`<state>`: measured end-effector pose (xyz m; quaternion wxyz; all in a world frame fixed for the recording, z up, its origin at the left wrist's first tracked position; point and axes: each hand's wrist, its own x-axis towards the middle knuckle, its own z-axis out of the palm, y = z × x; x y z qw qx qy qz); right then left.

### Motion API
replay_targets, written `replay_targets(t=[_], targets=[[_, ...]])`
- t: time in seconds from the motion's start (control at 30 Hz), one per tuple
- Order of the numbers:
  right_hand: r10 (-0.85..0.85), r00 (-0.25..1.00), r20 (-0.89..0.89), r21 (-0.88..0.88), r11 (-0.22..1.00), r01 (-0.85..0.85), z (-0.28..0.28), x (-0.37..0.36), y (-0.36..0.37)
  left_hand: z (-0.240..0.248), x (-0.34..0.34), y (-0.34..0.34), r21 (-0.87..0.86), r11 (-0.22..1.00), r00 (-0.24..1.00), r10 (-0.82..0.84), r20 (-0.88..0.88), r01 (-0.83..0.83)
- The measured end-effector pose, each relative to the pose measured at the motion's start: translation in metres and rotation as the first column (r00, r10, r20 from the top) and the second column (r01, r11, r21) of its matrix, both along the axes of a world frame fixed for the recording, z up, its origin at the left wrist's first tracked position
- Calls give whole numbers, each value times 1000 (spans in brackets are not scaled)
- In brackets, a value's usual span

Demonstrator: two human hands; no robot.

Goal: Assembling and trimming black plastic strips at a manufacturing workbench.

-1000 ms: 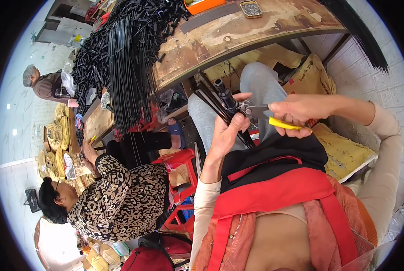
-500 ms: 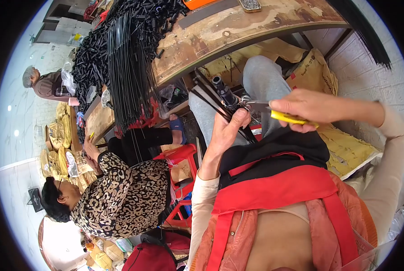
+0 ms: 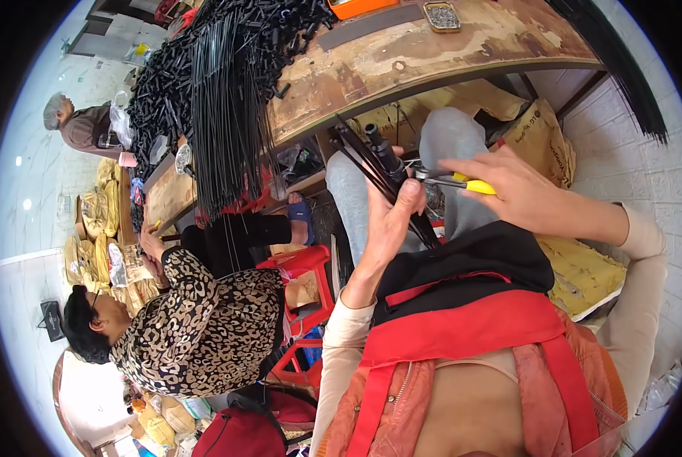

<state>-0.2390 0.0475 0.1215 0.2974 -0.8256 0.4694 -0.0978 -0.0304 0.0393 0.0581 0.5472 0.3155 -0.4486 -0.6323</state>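
Observation:
My left hand is closed around a bundle of thin black rods with a dark ribbed tube, which looks like a folded umbrella frame. It stands tilted over my lap, its tube end up. In my right hand are pliers with yellow handles; some fingers stretch out along the handles. Their metal jaws are at the side of the tube, close by my left thumb. Fingers partly hide whatever the jaws touch.
Ahead stands a worn wooden table, bearing a pile of small black tubular parts, a sheaf of black rods, a small tray of metal bits and an orange container. At left, a person sits by a red stool.
My right hand has loosened and shifted its fingers on the pliers, and the yellow handles have moved slightly up and left. My left hand still holds the frame. The whole view has shifted a little.

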Motion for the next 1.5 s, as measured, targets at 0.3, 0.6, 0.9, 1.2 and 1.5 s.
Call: replay_targets(t=[0.3,0.6,0.9,1.2,1.5], targets=[[-120,969,-217,-647,761,-50,-5,-8,-6,-10,7,-3,47,989,990,-138,-21,139],[-155,964,-214,-658,753,-25,-5,-15,-1,-13,7,-4,16,980,980,-198,-28,199],[-137,987,-90,-664,747,43,-8,-7,-2,-15,13,-7,13,983,983,-183,-23,183],[-176,973,-148,-693,721,25,-15,3,-5,-11,12,-7,28,980,980,-197,-42,198],[-165,951,-261,-709,701,-73,-11,0,-8,-11,12,-6,23,984,984,-176,-6,176]])
